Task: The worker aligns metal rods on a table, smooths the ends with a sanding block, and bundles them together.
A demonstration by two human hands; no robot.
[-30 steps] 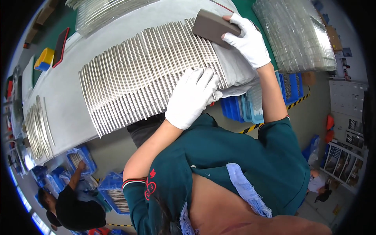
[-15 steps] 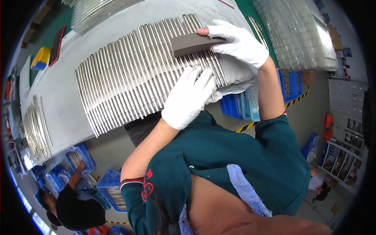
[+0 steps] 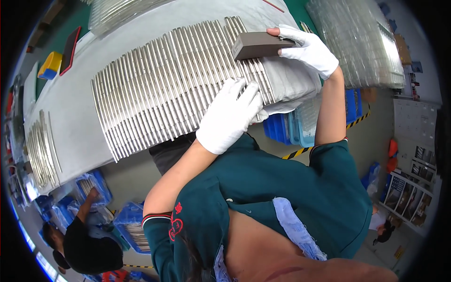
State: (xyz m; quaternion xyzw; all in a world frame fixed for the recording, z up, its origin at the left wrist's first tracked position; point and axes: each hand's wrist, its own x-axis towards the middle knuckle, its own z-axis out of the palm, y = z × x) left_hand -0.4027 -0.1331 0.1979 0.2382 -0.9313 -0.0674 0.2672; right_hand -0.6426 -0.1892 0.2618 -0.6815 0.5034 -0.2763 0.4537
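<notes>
A long row of slim silver metal rods [image 3: 155,84] lies side by side on the light grey cloth of the table. My right hand [image 3: 307,49], in a white glove with a bare thumb tip, is closed on the end of a dark grey-brown rectangular block [image 3: 260,45]. The block lies across the upper part of the rods at the row's right end. My left hand [image 3: 230,115], also gloved in white, is curled over the near ends of the rods there. Its fingers are bent down on them, and their tips are partly hidden.
A smaller bunch of rods [image 3: 41,152] lies at the table's left end. Stacked clear plastic trays [image 3: 354,42] stand at the right, and blue bins [image 3: 277,129] are below the table edge. At lower left, another person [image 3: 91,246] reaches toward a bin.
My right hand has moved the block to the right and slightly away along the rods, uncovering some of them. My left hand has barely shifted and keeps its curl over the near ends.
</notes>
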